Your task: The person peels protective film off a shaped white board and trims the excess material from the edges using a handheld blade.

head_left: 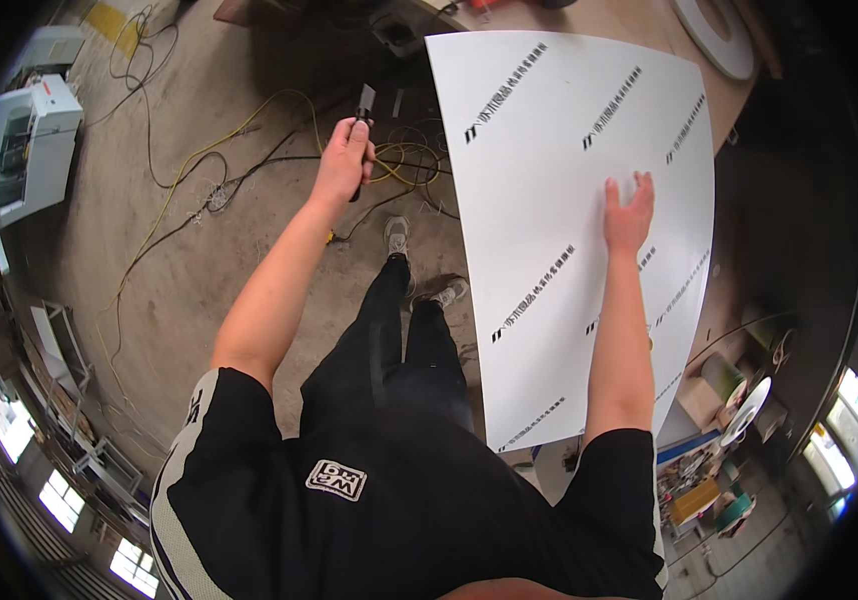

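Note:
A black-handled knife [366, 103] with a short, flat grey blade is gripped in my left hand [346, 160], held out over the floor with its blade pointing away from me. To my right lies a large white sheet [524, 215], smooth and printed with slanting rows of dark lettering. My right hand [629, 218] is over the sheet's middle right part, fingers apart and holding nothing. Whether the palm presses on the surface cannot be made out.
The sheet lies over a wooden worktop [639, 18], where a white ring-shaped roll [717, 40] sits at the far right. Yellow and black cables [239, 165] trail across the concrete floor. A grey-white machine [41, 150] stands far left; a cluttered shelf [699, 470] is at lower right.

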A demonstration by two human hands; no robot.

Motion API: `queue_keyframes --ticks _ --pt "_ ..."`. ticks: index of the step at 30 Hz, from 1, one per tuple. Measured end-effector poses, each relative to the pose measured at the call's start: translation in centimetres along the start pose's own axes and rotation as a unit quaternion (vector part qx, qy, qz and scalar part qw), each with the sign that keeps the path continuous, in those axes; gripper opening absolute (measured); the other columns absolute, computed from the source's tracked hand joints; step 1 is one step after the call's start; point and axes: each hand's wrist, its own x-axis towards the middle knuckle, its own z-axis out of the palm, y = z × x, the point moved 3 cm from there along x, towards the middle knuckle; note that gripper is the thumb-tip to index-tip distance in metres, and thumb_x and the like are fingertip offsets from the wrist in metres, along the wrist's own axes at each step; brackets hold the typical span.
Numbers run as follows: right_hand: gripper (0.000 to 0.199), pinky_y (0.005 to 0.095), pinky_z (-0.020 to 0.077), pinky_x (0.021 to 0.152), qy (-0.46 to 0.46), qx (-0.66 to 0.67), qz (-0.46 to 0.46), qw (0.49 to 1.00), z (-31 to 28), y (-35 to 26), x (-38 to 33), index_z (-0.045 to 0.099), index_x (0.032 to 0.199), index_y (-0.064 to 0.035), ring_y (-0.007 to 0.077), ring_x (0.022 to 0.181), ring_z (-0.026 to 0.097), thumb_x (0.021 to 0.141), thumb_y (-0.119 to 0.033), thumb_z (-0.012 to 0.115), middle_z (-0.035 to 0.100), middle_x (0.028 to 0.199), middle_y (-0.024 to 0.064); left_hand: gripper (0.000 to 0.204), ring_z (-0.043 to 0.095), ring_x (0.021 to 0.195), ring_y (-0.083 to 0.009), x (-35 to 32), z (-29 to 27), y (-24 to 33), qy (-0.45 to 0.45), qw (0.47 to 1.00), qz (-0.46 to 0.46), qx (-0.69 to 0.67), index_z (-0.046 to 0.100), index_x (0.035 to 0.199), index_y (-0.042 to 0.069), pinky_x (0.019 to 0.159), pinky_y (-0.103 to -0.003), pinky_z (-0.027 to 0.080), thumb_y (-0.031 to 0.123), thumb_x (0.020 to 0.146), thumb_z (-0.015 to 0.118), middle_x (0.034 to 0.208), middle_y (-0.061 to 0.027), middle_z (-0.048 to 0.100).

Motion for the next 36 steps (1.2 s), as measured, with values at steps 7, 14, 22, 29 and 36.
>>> queue_keyframes --ticks 7,14,22,29,36 --pt "0.080 0.0514 0.0148 0.132 0.098 -0.134 0.065 0.984 4.1 -4.9 2.0 0.039 0.159 -0.0041 0.0299 0.161 0.023 0.102 -0.057 0.055 0.032 0.171 0.0144 0.024 0.056 0.080 -0.0067 7.2 1.9 -1.6 -0.046 0.995 0.087 -0.025 0.059 0.128 0.005 0.070 -0.025 0.048 0.020 0.112 0.051 0.102 0.0001 0.064" --pt "0.074 0.0490 0.0175 0.131 0.094 -0.144 0.064 0.983 4.6 -5.0 2.1 0.039 0.156 -0.0020 0.0318 0.158 0.028 0.103 -0.050 0.056 0.035 0.169 0.0148 0.034 0.063 0.070 -0.0164 13.8 3.1 -0.4 0.087 0.937 0.256 0.222 0.070 0.103 0.009 0.065 -0.029 0.048 0.040 0.110 0.058 0.079 -0.0025 0.065" --pt "0.076 0.0471 0.0213 0.129 0.082 -0.138 0.079 0.984 4.6 -5.5 2.0 0.033 0.160 -0.0003 0.0346 0.157 0.029 0.103 -0.046 0.054 0.038 0.167 0.0157 0.027 0.061 0.062 -0.0235 14.0 3.1 -0.1 0.008 0.755 0.529 0.387 0.067 0.082 0.015 0.055 -0.038 0.048 0.037 0.097 0.072 0.070 -0.0027 0.056" --pt "0.071 0.0458 0.0254 0.127 0.094 -0.144 0.043 0.984 4.4 -5.4 2.0 0.037 0.157 0.0010 0.0370 0.155 0.033 0.105 -0.046 0.053 0.037 0.166 0.0200 0.021 0.070 0.072 -0.0275 25.7 1.2 6.1 0.194 0.765 0.422 0.445 0.073 0.085 0.018 0.055 -0.039 0.052 0.036 0.097 0.074 0.082 -0.0038 0.071" --pt "0.074 0.0479 0.0246 0.127 0.088 -0.153 0.048 0.983 4.6 -5.0 1.8 0.036 0.158 0.0014 0.0377 0.155 0.033 0.104 -0.046 0.055 0.038 0.166 0.0196 0.034 0.060 0.058 -0.0206 15.9 2.9 2.0 0.002 0.728 0.538 0.425 0.059 0.073 0.019 0.050 -0.037 0.047 0.040 0.095 0.074 0.067 0.0001 0.055"
